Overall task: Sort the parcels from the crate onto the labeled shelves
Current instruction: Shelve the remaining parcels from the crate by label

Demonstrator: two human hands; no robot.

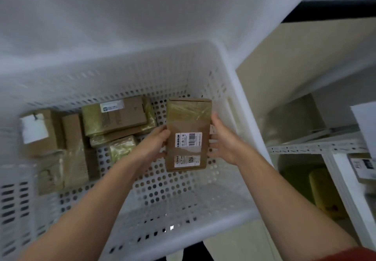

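Several parcels (114,116) are left in the crate (240,89), mostly at its left, while one brown parcel (188,134) is gripped by its long edges between the left hand (156,144) and right hand (221,140), not yet taken to the shelves (317,146).

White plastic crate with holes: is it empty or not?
The white plastic crate is not empty: brown cardboard parcels lie on its floor, at the left.
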